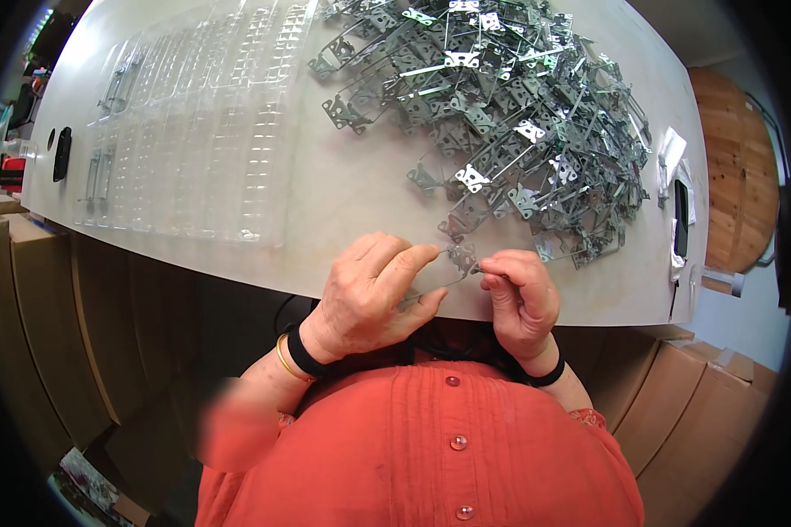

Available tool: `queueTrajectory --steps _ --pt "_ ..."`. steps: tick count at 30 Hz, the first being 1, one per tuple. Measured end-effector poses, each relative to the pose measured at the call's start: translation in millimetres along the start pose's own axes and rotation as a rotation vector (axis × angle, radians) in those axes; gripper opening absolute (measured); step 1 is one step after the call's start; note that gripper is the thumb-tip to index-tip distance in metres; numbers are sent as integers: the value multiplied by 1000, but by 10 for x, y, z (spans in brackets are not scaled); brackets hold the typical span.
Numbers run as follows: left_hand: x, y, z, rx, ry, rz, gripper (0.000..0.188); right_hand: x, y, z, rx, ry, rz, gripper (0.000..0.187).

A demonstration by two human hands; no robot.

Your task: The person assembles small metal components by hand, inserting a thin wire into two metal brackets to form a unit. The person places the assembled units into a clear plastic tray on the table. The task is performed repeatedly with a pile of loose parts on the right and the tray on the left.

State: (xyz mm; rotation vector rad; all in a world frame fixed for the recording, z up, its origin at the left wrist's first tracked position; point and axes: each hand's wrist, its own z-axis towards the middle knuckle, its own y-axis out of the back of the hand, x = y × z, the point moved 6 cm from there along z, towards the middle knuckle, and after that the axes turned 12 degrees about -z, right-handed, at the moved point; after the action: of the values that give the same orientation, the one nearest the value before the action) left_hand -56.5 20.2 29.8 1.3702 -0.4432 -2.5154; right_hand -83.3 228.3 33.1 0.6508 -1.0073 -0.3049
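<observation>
Near the table's front edge, a small metal bracket with thin rods [462, 257] is held between my two hands. My left hand [365, 290] grips its rods between thumb and index finger. The thumb and fingertips of my right hand [520, 300] pinch its flat plate end. Just beyond my hands spreads a large heap of similar silvery metal brackets [536, 132], tangled together. To the left lies a clear plastic tray [277, 167] with rows of narrow slots. Several brackets [99, 176] rest in the slots along its left side.
The white table [343, 202] has dark oval openings [62, 154] at its left and right ends. White scraps [672, 149] lie by the right one. Cardboard boxes [48, 325] stand below on the left, and more boxes [699, 413] on the right. A round wooden board [734, 167] is beyond the right edge.
</observation>
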Motion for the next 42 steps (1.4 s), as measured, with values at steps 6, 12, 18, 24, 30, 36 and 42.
queueTrajectory --steps 6,12,18,24,30,36,42 --pt "1 -1 4 0 0 5 52 26 20 44 -8 71 -27 16" --pt "-3 -4 11 -8 3 -4 51 27 9 18 12 0 -14 15" --pt "-21 2 19 -6 2 4 51 30 19 42 -3 55 -19 17" --pt "-11 -21 12 -15 -3 -3 51 32 12 26 4 21 -13 18" --pt "-16 -16 13 -19 1 -1 51 55 30 50 -11 58 -41 18" --pt "-15 -2 7 1 22 6 50 20 14 33 8 34 -22 18" --pt "-33 14 27 -25 -10 -17 48 6 3 13 17 16 -48 16"
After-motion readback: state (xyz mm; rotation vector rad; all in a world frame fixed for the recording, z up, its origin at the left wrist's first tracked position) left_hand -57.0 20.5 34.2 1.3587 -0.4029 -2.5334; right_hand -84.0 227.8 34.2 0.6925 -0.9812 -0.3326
